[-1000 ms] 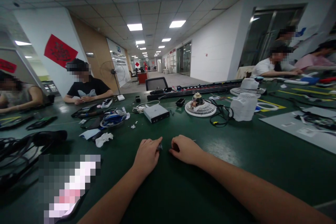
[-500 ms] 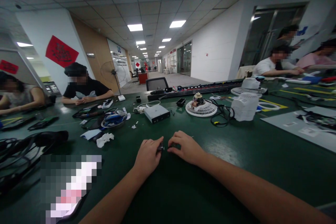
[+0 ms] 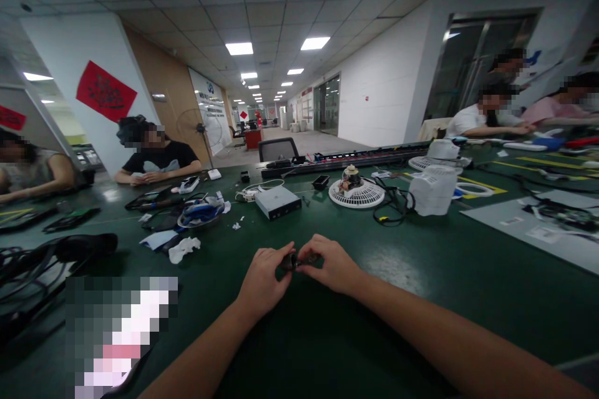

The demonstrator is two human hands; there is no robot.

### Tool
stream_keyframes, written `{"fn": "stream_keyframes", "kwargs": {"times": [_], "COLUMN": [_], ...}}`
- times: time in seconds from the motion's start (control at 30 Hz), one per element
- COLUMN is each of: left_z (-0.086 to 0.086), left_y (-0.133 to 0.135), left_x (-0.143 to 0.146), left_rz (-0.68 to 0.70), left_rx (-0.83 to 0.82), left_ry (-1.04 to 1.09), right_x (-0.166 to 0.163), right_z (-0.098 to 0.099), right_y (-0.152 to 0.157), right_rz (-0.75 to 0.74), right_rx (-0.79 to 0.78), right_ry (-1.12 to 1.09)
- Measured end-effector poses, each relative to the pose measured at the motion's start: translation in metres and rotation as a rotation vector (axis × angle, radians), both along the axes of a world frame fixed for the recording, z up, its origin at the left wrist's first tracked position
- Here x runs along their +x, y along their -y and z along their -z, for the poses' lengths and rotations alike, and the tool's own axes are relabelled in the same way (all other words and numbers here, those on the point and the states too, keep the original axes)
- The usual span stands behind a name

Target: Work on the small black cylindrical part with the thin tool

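Just in front of me over the green table (image 3: pixel 402 324), my left hand (image 3: pixel 264 277) is closed around a small dark rounded metal part (image 3: pixel 289 262), thumb and index finger on its sides. My right hand (image 3: pixel 333 265) has its thumb and fingertips pinched together at the right end of that part. Whatever sits between the right fingertips is too small and dark to name. Beyond the hands lies a silver optical disc drive (image 3: pixel 277 202), apart from both.
A white fan grille with a motor (image 3: pixel 356 190), a small black tray (image 3: pixel 321 182) and a white plastic housing (image 3: pixel 431 190) stand farther back. On the left are crumpled tissue (image 3: pixel 184 250), black cables (image 3: pixel 79 246) and a blurred-out bright device (image 3: pixel 135 330). Several people sit around the table.
My right fingertips have come left to meet the part in my left hand, closing the small gap. The dark part shows more between the hands. The view has shifted slightly.
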State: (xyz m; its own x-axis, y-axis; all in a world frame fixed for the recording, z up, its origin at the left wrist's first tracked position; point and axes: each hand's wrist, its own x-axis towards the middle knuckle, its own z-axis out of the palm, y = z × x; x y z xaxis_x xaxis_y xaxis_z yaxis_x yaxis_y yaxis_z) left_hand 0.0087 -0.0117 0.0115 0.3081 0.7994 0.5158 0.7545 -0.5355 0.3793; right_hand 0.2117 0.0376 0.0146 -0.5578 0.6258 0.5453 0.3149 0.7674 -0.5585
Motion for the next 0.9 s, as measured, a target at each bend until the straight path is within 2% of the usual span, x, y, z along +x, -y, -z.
{"fn": "stream_keyframes", "kwargs": {"times": [0.2,0.27,0.43,0.67,0.8,0.9], "left_z": [0.005,0.006,0.006,0.002,0.002,0.001], "left_y": [-0.001,0.0,0.001,0.003,0.003,0.004], "left_x": [-0.002,-0.003,-0.004,-0.002,-0.001,-0.002], "left_rz": [0.046,0.055,0.096,0.115,0.125,0.141], "left_rx": [0.032,0.038,0.049,0.033,0.044,0.022], "left_ry": [-0.001,-0.01,-0.057,-0.189,-0.161,-0.131], "right_x": [-0.001,-0.002,-0.004,0.0,0.001,0.002], "right_z": [0.001,0.0,-0.002,-0.006,-0.01,-0.01], "right_y": [-0.004,-0.002,0.001,0.0,0.0,-0.004], "right_rz": [-0.053,-0.04,0.097,0.035,0.086,0.18], "right_rx": [0.157,0.154,0.095,0.139,0.08,-0.053], "right_ry": [0.031,0.037,0.078,0.289,0.259,0.198]}}
